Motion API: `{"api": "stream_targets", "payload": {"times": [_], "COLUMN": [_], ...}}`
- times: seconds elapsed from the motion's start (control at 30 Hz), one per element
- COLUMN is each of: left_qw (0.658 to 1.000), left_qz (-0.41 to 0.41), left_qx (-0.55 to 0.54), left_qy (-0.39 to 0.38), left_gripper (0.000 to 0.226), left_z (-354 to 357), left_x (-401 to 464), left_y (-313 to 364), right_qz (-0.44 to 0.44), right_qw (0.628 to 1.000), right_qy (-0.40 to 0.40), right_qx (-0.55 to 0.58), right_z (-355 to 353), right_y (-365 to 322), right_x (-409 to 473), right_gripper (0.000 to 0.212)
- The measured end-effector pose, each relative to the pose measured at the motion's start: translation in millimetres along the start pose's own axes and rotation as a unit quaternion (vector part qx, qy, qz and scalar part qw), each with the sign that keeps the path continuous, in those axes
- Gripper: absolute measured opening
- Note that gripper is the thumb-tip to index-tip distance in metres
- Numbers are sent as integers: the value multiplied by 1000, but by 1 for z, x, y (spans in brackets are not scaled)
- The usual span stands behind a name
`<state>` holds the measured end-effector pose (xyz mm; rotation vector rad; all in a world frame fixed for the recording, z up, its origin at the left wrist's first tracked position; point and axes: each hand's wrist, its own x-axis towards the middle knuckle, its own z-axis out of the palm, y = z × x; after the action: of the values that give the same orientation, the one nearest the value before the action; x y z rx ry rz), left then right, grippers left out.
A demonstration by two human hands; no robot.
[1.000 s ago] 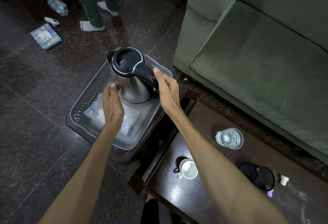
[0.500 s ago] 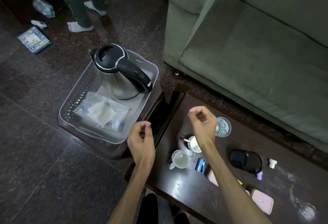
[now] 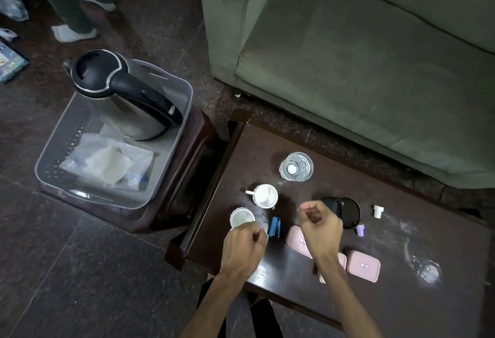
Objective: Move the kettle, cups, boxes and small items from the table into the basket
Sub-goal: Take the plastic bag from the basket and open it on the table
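Observation:
The steel kettle (image 3: 117, 96) with a black lid and handle stands in the clear plastic basket (image 3: 184, 102), on some plastic bags. Two white cups (image 3: 265, 196) (image 3: 242, 218) stand on the dark table (image 3: 294, 270). My left hand (image 3: 245, 244) hovers at the near rim of the nearer cup, its fingers loosely curled, with no grip that I can see. My right hand (image 3: 320, 226) hangs loosely curled over a pink box (image 3: 296, 237) and holds nothing. A second pink box (image 3: 363, 266) lies to the right.
Also on the table are a drinking glass (image 3: 296, 166), the black kettle base (image 3: 345, 211), a blue item (image 3: 275, 226), a purple piece (image 3: 360, 230) and a white piece (image 3: 377, 211). The basket rests on a brown stool (image 3: 192, 166). A green sofa (image 3: 348, 56) runs behind. A person's legs (image 3: 72, 16) stand far left.
Both hands let go of the kettle, which now stands in the basket. They moved back over the table, the left to the near cup, the right above the pink box.

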<state>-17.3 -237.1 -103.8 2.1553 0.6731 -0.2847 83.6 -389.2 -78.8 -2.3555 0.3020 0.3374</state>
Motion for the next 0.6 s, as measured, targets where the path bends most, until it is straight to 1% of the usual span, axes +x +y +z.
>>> {"api": "stream_targets", "payload": {"times": [0.07,0.1,0.17,0.23,0.3,0.33,0.37,0.4,0.43,0.5,0.53,0.6], "left_qw": [1000,1000,996,984,967,958,950,947,947,951,952,946], "left_qz": [-5,-8,-2,16,39,42,38,29,22,13,-2,-57], "left_qx": [-9,-13,-17,-33,-50,-51,-45,-24,13,120,176,274], "left_qy": [8,25,89,173,246,279,305,320,321,284,252,163], "left_gripper": [47,47,49,48,39,29,16,11,23,45,53,61], "left_z": [1,-2,-15,-39,-73,-92,-113,-134,-154,-190,-205,-224], "left_x": [-6,-8,-7,-2,9,16,23,31,40,62,74,95], "left_y": [3,6,6,3,-5,-12,-21,-31,-41,-63,-71,-85], "right_qz": [8,6,-14,-45,-70,-77,-82,-88,-96,-116,-121,-123], "right_qw": [1000,1000,999,997,995,994,992,990,987,981,978,976], "right_qy": [-7,-12,-27,-46,-56,-63,-74,-87,-99,-118,-126,-134], "right_qx": [3,8,20,35,44,48,57,68,78,100,112,122], "right_z": [-2,-1,5,15,28,36,44,53,61,76,82,91], "right_y": [1,0,-7,-21,-41,-52,-62,-73,-84,-103,-111,-123], "right_x": [-5,-7,-12,-16,-19,-20,-20,-21,-22,-24,-25,-27], "right_gripper": [17,18,21,27,34,34,32,27,22,17,15,14]}}
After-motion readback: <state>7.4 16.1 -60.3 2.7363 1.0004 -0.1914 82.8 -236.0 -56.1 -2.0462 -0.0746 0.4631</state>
